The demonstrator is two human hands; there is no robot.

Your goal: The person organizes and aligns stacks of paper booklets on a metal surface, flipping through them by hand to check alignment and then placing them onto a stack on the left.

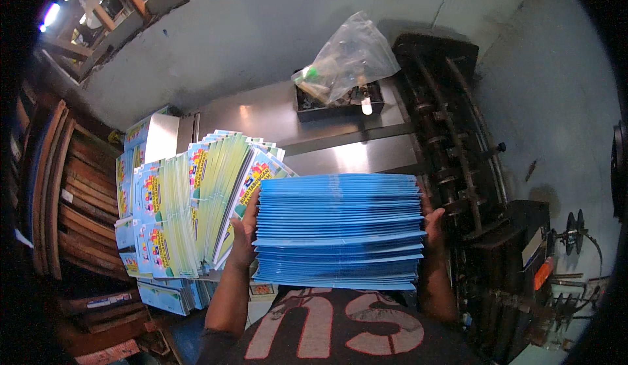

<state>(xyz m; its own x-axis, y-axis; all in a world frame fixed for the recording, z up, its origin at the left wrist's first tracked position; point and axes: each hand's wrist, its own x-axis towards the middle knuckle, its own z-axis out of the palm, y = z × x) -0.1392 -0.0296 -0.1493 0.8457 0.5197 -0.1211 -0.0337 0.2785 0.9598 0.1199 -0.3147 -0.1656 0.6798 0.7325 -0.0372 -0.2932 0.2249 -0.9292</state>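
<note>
I hold a thick stack of blue booklets [339, 231] against my chest, spines facing up toward me. My left hand [244, 234] grips the stack's left side, fingers pressed on its edge. My right hand [433, 224] clamps the right side, only its fingers showing. Just left of my left hand, colourful printed booklets [190, 208] stand fanned in leaning piles.
A steel table [275, 116] lies ahead with a black tray [307, 106] under a clear plastic bag [350, 54]. A dark machine with rollers [451, 149] runs along the right. Stacked wooden boards [72, 195] fill the left. A pale wall is behind.
</note>
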